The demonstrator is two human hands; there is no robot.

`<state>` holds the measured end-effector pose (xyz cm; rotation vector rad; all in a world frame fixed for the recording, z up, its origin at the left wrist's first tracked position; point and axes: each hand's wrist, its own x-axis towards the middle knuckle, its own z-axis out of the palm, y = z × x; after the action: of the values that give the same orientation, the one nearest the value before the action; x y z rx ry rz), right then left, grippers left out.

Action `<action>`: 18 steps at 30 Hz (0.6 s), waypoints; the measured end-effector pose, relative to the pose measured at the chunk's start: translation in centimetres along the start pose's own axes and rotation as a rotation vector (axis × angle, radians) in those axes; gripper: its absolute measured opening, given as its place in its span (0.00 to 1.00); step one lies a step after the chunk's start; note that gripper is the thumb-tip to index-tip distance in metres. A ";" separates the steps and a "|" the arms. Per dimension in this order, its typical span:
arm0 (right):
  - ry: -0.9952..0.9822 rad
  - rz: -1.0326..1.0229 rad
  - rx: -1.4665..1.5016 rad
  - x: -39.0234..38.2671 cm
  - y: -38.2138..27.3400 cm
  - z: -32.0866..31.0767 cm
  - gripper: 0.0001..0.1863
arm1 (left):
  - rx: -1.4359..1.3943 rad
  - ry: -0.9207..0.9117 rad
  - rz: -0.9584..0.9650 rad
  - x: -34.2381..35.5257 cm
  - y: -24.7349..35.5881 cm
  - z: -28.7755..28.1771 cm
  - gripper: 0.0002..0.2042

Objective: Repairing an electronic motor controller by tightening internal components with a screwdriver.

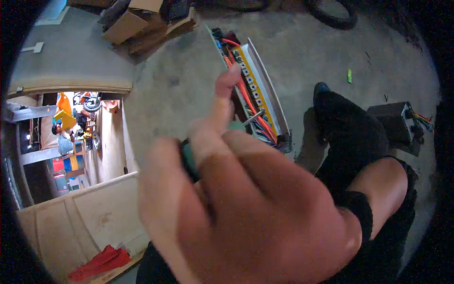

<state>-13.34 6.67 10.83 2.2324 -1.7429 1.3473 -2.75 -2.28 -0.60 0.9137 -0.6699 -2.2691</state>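
Note:
My right hand (265, 203) fills the middle foreground, slightly blurred, its fingers closed around a dark green handle (189, 158). A thin metal shaft, like a screwdriver's (255, 116), shows past the fingers. It points at an opened electronic unit (269, 85), which stands tilted beyond the hand. A row of small square metal parts runs along a yellow strip inside it, beside red and orange wires (246, 90) and a circuit board edge. One bent finger (226, 87) reaches up against the wires; which hand it belongs to I cannot tell. My left hand is otherwise hidden.
My leg in black (352, 123) stretches out at the right, beside a grey metal box (392, 123) with coloured wires. Flattened cardboard (137, 28), a black tyre (333, 19) and a small green strip (349, 75) lie on the concrete floor. A red cloth (101, 262) lies lower left; a person (64, 135) shows beyond the opening.

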 end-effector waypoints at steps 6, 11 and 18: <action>-0.094 0.080 0.093 1.1 2.2 -0.5 0.17 | -0.039 0.067 -0.103 0.8 -1.3 0.6 0.27; -0.172 0.109 0.170 2.4 4.1 -2.1 0.16 | -0.083 0.116 -0.151 1.0 -2.2 2.5 0.27; -0.180 0.096 0.211 3.2 5.5 -2.5 0.16 | -0.079 0.084 -0.162 1.7 -2.2 3.5 0.27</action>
<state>-19.23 3.27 11.76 2.4803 -1.8666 1.4530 -7.08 -1.13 -0.49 1.0514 -0.4810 -2.3658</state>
